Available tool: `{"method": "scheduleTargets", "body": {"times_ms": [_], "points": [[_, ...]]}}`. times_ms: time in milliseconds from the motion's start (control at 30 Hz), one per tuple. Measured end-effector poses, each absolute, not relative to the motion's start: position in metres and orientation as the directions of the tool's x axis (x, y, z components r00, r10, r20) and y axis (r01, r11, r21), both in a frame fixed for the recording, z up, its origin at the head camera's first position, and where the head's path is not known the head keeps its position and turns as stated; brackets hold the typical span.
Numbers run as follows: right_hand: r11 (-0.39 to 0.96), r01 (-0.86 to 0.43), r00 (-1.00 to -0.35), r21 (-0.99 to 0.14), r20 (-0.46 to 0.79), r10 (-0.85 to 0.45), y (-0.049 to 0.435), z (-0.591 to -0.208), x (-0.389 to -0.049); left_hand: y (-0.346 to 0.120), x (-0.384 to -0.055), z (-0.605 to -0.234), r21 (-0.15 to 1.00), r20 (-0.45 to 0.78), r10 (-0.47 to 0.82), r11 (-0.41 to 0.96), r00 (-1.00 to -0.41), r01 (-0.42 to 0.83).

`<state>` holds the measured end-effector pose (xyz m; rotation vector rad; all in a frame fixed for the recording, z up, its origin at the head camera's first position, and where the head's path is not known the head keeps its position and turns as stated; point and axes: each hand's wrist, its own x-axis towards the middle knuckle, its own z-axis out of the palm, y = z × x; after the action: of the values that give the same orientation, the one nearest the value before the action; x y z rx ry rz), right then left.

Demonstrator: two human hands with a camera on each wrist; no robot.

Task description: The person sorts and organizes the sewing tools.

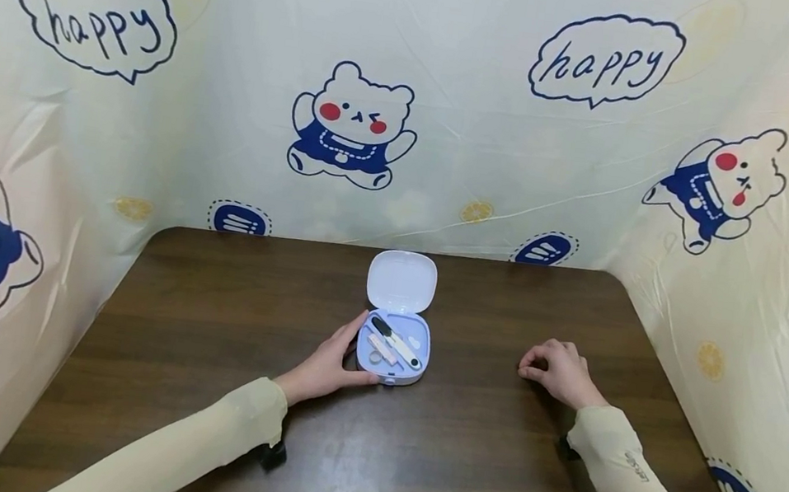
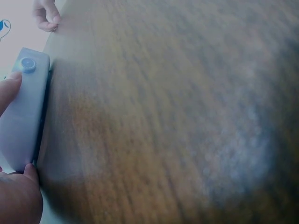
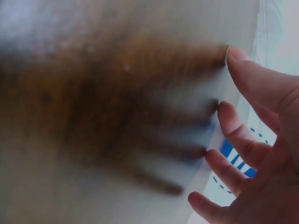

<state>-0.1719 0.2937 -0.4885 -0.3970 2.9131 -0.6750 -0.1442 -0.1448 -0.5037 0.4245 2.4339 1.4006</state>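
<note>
A small pale-blue case (image 1: 389, 378) sits on the table with its lid (image 1: 401, 280) raised at the back. My left hand (image 1: 327, 362) grips the case by its left side, with the thumb along the front near a round button (image 2: 28, 65). Inside lie a slim white tool with a dark end (image 1: 397, 343), a pinkish-white stick (image 1: 382, 349) and a small round ring-like piece (image 1: 376, 357). To the right of the case, my right hand (image 1: 559, 372) rests on the table, fingers loosely bent and fingertips touching the surface; nothing shows between them.
The dark wooden table (image 1: 247, 285) has rounded far corners. A pale curtain (image 1: 456, 121) printed with bears and the word "happy" hangs behind the table and along both sides. A dark wrist strap piece (image 1: 273, 455) shows under the left sleeve.
</note>
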Motion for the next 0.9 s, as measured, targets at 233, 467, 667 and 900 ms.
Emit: {"method": "scheduleTargets", "body": {"times_ms": [233, 467, 667, 900], "points": [[0.862, -0.243, -0.959, -0.444, -0.026, -0.283, 0.293, -0.492, -0.171, -0.146, -0.144, -0.503, 0.870, -0.114, 0.397, 0.483, -0.911, 0.101], [0.864, -0.253, -0.961, -0.435, 0.013, -0.275, 0.291, -0.494, -0.170, -0.146, -0.143, -0.503, 0.875, -0.115, 0.401, 0.473, -0.909, 0.098], [0.897, -0.227, -0.971, -0.381, 0.017, -0.238, 0.288, -0.494, -0.169, -0.146, -0.143, -0.507, 0.874, -0.119, 0.399, 0.477, -0.909, 0.095], [0.917, -0.266, -0.964, -0.297, 0.062, -0.260, 0.282, -0.489, -0.168, -0.146, -0.143, -0.506, 0.878, -0.112, 0.401, 0.468, -0.909, 0.098]]}}
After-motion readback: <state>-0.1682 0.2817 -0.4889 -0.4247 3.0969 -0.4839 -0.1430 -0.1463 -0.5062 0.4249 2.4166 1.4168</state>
